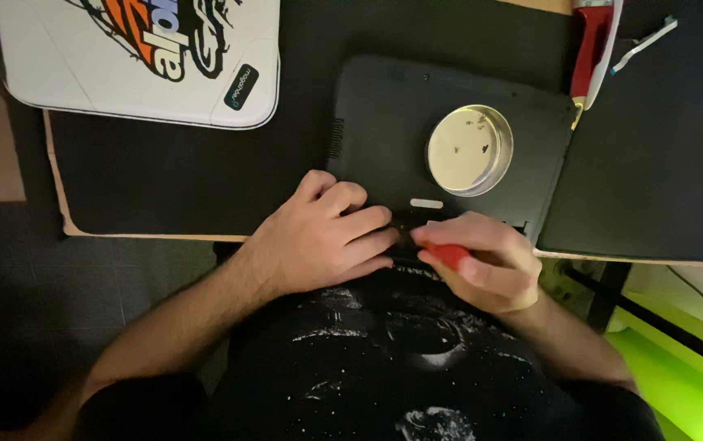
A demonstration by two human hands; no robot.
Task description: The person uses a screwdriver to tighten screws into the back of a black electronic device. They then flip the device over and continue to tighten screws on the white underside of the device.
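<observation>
My left hand [327, 237] presses, fingers together, on the near edge of the upturned black laptop [417, 131] while my right hand [482, 261] pinches a red-handled screwdriver [449, 255] (tip hidden).

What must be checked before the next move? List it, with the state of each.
1. Left hand steadying the upturned black laptop at its near edge: ok.
2. Right hand gripping the red-handled tool: ok.
3. Tool tip seated on the laptop: cannot tell, fingers hide it.
4. Round metal dish resting flat on the laptop base, a few small bits inside: ok.
5. Laptop fully on the black desk mat: ok.
</observation>
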